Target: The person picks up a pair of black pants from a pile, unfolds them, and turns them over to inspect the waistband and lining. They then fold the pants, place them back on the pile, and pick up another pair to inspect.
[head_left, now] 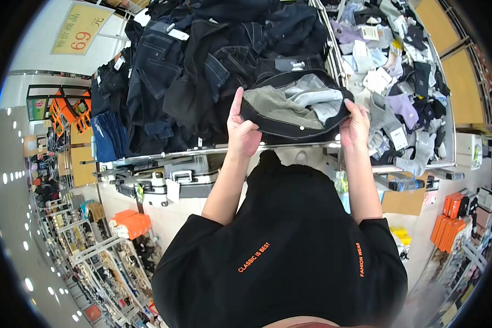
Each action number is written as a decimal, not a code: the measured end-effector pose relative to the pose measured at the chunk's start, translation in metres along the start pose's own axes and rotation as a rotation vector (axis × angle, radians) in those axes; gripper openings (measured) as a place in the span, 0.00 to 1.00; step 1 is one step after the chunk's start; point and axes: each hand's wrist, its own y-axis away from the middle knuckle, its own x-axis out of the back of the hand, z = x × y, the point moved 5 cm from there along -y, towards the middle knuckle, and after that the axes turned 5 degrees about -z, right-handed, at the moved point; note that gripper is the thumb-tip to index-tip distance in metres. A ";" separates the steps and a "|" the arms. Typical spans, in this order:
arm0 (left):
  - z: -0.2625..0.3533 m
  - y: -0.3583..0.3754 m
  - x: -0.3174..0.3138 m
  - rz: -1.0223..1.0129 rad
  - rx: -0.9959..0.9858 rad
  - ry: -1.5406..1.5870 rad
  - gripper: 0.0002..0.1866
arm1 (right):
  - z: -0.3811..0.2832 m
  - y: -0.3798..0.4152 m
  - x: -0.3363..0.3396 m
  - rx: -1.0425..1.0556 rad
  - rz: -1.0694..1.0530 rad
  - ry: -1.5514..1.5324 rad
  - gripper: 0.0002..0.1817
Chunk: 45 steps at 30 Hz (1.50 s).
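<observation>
One yellow sign [76, 30] showing 69; dark denim heap [156, 71] lying stitched and creased — overlapping beyond counting. Left hand [243, 130] clamping one dark garment [279, 128] by its rim, index finger extending. Garment spreading oval at heap's front edge, soft grey lining [281, 104] and one round button [302, 128] showing. Right hand [356, 123] pinching opposite end. Many knit socks [402, 112] lying beyond.

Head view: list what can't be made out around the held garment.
All in the head view:
Held garment: lower part, hidden beneath its open waistband.
Right hand: some fingers, hidden by the garment and the hand itself.
White tag at right: print too small to read.
</observation>
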 end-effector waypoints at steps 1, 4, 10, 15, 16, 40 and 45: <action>-0.006 0.007 -0.002 -0.002 0.043 0.003 0.54 | 0.013 -0.005 0.018 -0.001 -0.051 0.052 0.14; -0.014 0.013 -0.006 -0.031 0.061 0.010 0.56 | 0.035 0.017 0.037 -0.214 0.116 0.220 0.35; -0.017 0.017 -0.018 -0.036 0.068 0.122 0.56 | 0.055 0.016 0.050 -0.410 -0.036 -0.182 0.16; -0.002 0.014 -0.015 -0.031 0.003 0.085 0.55 | 0.027 0.022 0.035 -0.365 -0.113 -0.270 0.12; 0.000 0.013 -0.009 -0.011 -0.014 0.103 0.54 | 0.025 0.024 0.034 -0.378 -0.093 -0.267 0.12; 0.024 0.019 0.097 0.189 0.729 -0.433 0.17 | 0.047 0.000 0.085 -0.061 0.042 1.007 0.39; 0.058 0.028 0.087 0.002 0.400 -0.504 0.10 | 0.054 0.040 -0.040 0.661 -0.495 1.923 0.41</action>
